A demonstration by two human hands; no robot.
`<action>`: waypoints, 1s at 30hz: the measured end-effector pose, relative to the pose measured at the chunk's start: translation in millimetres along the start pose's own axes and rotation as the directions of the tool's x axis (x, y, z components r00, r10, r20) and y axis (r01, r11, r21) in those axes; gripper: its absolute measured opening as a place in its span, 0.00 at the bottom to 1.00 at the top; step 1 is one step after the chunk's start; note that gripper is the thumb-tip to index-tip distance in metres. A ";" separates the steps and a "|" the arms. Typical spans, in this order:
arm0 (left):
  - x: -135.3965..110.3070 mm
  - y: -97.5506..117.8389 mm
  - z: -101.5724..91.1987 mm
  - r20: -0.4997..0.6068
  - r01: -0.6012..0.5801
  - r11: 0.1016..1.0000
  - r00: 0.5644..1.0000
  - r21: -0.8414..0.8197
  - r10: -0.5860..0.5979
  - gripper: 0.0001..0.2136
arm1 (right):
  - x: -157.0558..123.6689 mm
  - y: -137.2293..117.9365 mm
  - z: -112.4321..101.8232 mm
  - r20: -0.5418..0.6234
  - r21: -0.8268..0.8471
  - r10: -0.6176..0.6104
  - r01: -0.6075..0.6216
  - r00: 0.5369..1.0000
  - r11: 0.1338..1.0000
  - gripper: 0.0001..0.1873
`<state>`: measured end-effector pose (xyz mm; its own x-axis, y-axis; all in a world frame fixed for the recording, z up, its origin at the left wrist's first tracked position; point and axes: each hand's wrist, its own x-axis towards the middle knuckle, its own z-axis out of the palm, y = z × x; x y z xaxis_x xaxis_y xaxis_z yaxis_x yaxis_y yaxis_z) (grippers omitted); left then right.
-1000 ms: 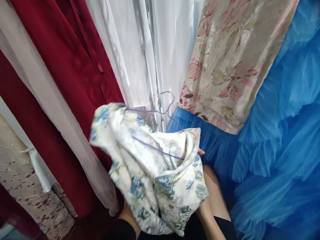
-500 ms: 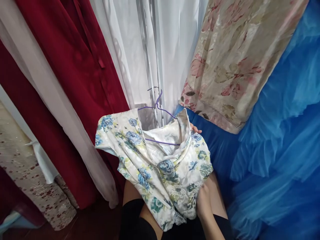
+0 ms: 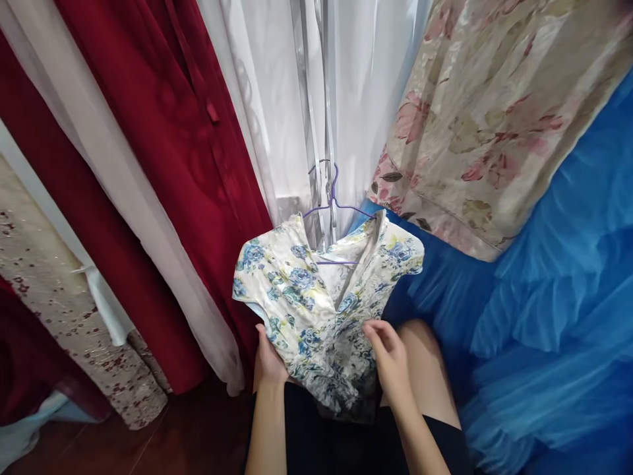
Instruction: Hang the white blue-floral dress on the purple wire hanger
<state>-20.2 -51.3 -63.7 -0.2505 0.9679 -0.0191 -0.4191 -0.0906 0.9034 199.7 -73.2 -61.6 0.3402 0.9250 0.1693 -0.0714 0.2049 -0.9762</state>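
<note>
A short-sleeved white top (image 3: 297, 284) with blue and green flowers is spread over my lap on a thin purple wire hanger (image 3: 335, 198). Its neckline gapes in a V, with the hanger's bar showing inside. My left hand (image 3: 271, 361) grips the top's left side, thumb along the edge and fingers hidden behind the cloth. At the right side of the top, my right hand (image 3: 391, 359) is closed, thumb and fingertips pinched at the fabric. The lower part of the garment is crumpled and lies in shadow.
Dark red cloth (image 3: 163, 165) and a pale sheer panel (image 3: 123, 178) hang on the left. White drapes (image 3: 271, 86) hang ahead. A beige floral garment (image 3: 475, 132) and blue ruffled tulle (image 3: 558, 316) fill the right. Brown floor (image 3: 198, 429) shows lower left.
Fingers at the top's right shoulder are gone; my left hand now shows at its left side. My right hand has moved up along the right edge. The neckline has straightened into a V.
</note>
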 end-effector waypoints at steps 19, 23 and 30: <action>-30.1 0.5 46.4 0.323 -0.568 0.673 0.823 0.474 0.468 0.12 | -1.8 -30.9 28.2 0.345 0.021 0.037 -0.047 0.938 0.999 0.20; -38.3 -5.1 65.8 0.484 -0.583 0.647 0.800 0.491 0.354 0.10 | -3.7 -36.0 24.2 0.355 0.027 -0.001 -0.009 0.935 1.000 0.19; -35.2 -10.0 65.9 0.413 -0.574 0.637 0.817 0.514 0.403 0.08 | 3.4 -35.2 7.2 0.463 0.120 -0.006 -0.055 0.886 0.991 0.16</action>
<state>50.3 -69.0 -43.9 -0.0134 0.8507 0.5254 0.3252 -0.4932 0.8068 196.6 -74.9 -25.7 -0.1321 0.9667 0.2192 -0.2016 0.1903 -0.9608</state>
